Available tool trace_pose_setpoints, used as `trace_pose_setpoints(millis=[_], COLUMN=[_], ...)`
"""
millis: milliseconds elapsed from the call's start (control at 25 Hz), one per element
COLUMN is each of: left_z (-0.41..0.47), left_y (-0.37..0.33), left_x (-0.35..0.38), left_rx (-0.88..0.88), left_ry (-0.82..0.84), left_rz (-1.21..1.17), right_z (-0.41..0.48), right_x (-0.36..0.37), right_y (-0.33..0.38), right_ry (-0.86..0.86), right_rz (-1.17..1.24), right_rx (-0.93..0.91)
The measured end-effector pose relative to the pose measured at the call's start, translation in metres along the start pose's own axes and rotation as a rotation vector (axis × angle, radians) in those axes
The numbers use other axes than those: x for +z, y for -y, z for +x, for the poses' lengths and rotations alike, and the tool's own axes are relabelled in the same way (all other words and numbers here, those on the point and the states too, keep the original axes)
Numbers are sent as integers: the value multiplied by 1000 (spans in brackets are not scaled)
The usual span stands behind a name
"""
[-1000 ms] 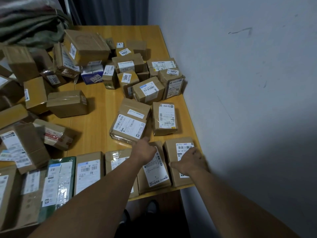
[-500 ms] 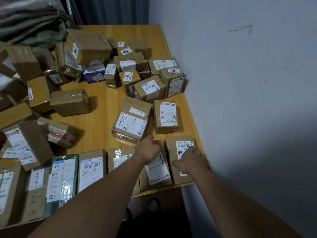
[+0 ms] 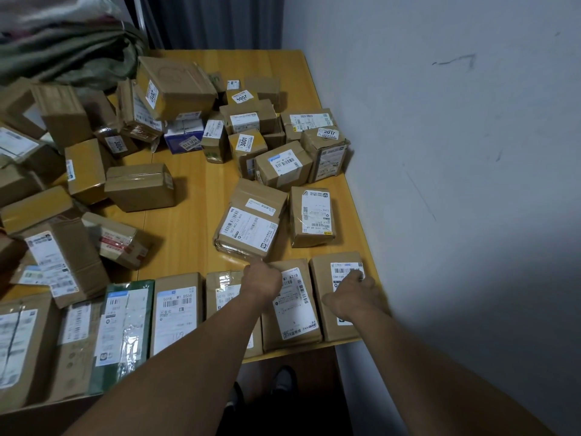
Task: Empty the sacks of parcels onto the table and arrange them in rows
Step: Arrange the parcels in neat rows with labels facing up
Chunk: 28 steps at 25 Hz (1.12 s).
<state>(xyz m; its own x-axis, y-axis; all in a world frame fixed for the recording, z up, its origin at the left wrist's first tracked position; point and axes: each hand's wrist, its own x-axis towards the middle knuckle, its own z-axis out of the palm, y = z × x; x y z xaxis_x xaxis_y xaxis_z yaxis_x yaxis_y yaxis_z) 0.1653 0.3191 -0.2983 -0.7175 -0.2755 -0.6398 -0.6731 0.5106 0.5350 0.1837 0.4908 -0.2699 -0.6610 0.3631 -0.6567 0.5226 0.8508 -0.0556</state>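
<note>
Currently: row [image 3: 176,309] along the table [image 3: 195,221] edge, labels up. Your right hand [image 3: 352,294] lies flat on the end parcel [image 3: 320,278], likely squaring it; whether your left hand [image 3: 262,280] grips anything, you cannot tell.

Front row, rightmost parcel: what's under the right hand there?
The right hand rests on the rightmost brown parcel, its fingers over the white barcode label. The label's top strip shows. Its middle is covered by the hand and cannot be read.

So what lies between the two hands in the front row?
One brown parcel labelled A218, lying flat between the left hand and the right hand; the head view shows it.
</note>
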Motion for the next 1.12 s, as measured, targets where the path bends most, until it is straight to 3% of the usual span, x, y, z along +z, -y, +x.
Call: trace_pose_setpoints(millis=[280, 600, 880, 1120], left_z=[1, -8, -15, 6], left_y=[-24, -29, -2, 42], left_x=[-21, -67, -155, -220], left_rx=[20, 87, -16, -79], left_ry=[-59, -116, -269, -385], left_rz=[-61, -184, -114, -141], right_z=[0, -3, -35, -62], right_x=[-15, -52, -47, -25], right_y=[16, 63, 155, 221], right_ry=[9, -13, -16, -6], right_rz=[-45, 31, 85, 75], right_rx=[-12, -173, -453, -522])
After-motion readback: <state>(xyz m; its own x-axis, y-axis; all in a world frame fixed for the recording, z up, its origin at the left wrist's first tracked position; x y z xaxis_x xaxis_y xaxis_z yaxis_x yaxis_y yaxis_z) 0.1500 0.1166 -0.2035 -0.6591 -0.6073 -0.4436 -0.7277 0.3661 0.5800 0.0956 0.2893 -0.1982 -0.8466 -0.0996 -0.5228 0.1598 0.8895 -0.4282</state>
